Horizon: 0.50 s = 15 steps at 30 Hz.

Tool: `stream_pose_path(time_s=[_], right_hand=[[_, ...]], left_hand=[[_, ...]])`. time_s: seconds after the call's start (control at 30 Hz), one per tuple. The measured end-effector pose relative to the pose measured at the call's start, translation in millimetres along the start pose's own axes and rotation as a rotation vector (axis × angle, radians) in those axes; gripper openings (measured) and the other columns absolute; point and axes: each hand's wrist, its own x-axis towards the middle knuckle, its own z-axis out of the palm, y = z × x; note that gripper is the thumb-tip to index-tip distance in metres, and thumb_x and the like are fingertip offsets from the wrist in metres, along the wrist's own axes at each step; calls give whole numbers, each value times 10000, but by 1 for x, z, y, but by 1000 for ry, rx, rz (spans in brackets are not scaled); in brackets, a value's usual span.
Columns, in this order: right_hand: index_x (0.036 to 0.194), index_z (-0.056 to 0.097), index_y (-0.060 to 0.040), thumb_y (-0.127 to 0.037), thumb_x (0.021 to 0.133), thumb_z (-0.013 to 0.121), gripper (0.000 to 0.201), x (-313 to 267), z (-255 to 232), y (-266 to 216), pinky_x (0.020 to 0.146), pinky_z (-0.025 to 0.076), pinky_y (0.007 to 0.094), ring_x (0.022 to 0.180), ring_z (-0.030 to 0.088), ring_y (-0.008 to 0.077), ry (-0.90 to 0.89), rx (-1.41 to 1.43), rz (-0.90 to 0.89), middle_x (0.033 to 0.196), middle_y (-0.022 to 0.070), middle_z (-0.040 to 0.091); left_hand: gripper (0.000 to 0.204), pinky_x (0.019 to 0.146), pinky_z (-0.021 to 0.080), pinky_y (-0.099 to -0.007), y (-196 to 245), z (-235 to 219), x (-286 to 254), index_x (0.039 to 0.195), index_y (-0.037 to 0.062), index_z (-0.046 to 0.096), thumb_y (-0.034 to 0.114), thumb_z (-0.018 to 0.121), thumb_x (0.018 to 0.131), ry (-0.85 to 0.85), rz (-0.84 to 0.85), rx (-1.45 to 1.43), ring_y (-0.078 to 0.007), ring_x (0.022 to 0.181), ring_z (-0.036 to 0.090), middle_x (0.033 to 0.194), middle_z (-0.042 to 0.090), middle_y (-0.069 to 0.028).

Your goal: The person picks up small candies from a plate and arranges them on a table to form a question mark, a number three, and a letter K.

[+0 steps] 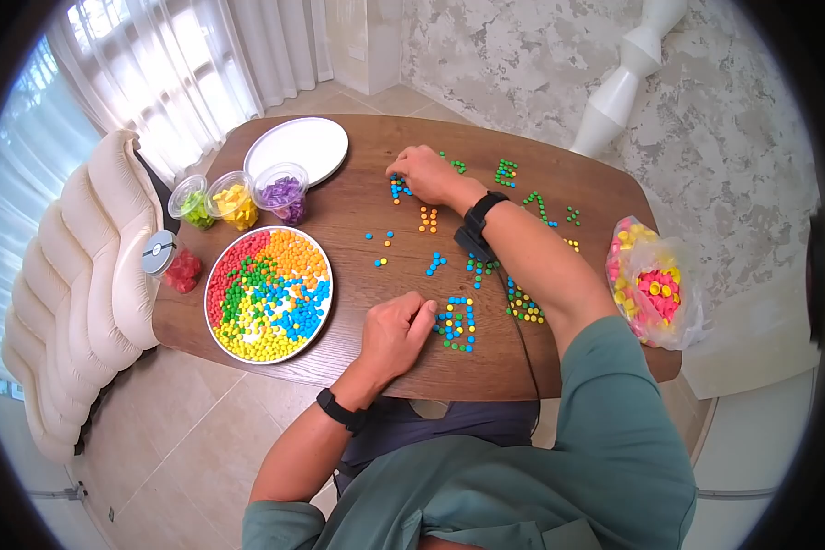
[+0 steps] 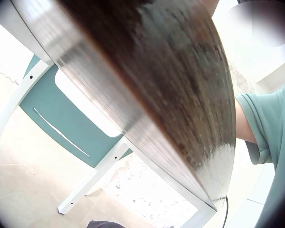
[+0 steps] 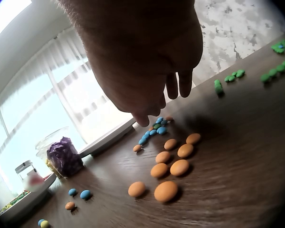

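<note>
Reaching over small blue button-shaped candies (image 3: 153, 132) beyond and right of the round white candy-filled plate (image 1: 332, 291) is the right hand (image 1: 428, 174) — whether pinching, I cannot tell. Nearer the plate, the left hand (image 1: 397, 332) rests loosely curled.

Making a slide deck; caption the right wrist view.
Right hand over mostly blue candies, with orange candies nearer the camera.
</note>
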Motion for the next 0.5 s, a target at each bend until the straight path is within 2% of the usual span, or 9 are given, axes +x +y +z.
stream_pose_path(time_s=[0.17,0.23,0.33,0.5], right_hand=[[1102,791,-147,-46,881,634,289,1,-2,3,957,534,460,1072,663,378,45,1,-23,1111,147,733],[1078,798,-132,-64,882,629,267,5,-11,5,929,546,471,1043,678,382,2,63,129,1084,154,741],[1043,799,-112,-74,892,614,242,-1,-18,5,900,554,482,1023,690,381,-35,80,214,1050,160,750],[1024,790,-98,-90,895,615,218,-6,-21,3,893,555,487,1025,699,374,-89,68,224,1038,157,759]], left_hand=[[263,592,483,-465,0,0,0,788,14,617,193,674,973,0,-1,-4,-399,649,636,704,627,-197],[261,593,484,-464,0,1,0,789,14,617,192,674,972,2,-4,-7,-401,653,636,707,629,-197],[261,594,485,-464,0,0,0,790,14,616,191,672,972,3,-1,-9,-402,655,636,709,629,-198],[266,594,483,-467,-1,0,0,787,14,611,194,670,974,0,-3,-10,-402,652,633,706,624,-200]])
